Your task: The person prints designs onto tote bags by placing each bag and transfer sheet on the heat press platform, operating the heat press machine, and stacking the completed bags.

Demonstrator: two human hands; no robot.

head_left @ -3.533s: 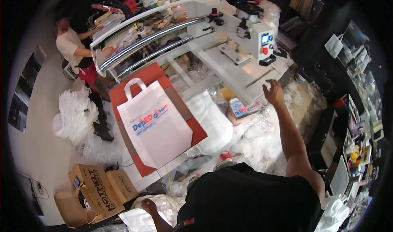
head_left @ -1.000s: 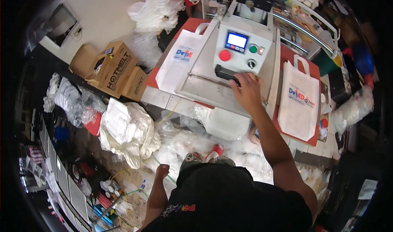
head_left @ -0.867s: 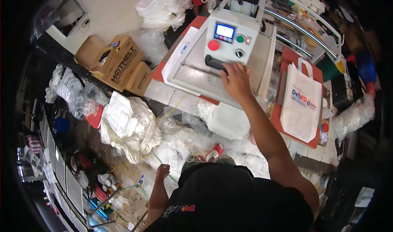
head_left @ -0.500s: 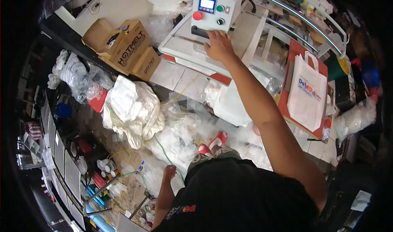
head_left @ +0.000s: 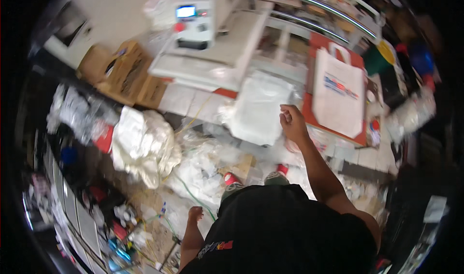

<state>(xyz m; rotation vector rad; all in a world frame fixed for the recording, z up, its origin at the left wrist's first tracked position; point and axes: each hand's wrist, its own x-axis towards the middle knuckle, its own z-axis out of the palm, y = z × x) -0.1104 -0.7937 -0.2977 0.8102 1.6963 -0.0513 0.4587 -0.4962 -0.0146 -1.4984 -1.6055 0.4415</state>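
Observation:
My right hand [head_left: 293, 123] hangs just right of a white sheet or bag [head_left: 257, 104] on the work table, open with loosely bent fingers and holding nothing visible. The press's white control box [head_left: 195, 25], with lit screen and black handle [head_left: 192, 44], stands at upper middle over a pale platen [head_left: 186, 68]. To its right, a white printed bag with handles [head_left: 338, 104] lies on a red-orange board [head_left: 313, 44]. Low beside my body is my left hand [head_left: 195, 215], small and blurred, its grip unclear.
Cardboard boxes [head_left: 116, 80] sit at upper left, above a crumpled white sack [head_left: 142, 146] and plastic-wrapped bundles [head_left: 77, 109]. Steel rails [head_left: 314, 2] span behind the press. Cables [head_left: 191, 192] and plastic sheeting [head_left: 198, 165] cover the floor near my feet. A wrapped roll [head_left: 411, 114] is at right.
My right hand has left the press handle and moved down and right. The press head appears farther left, uncovering more of the white piece below. The whole picture is now blurred.

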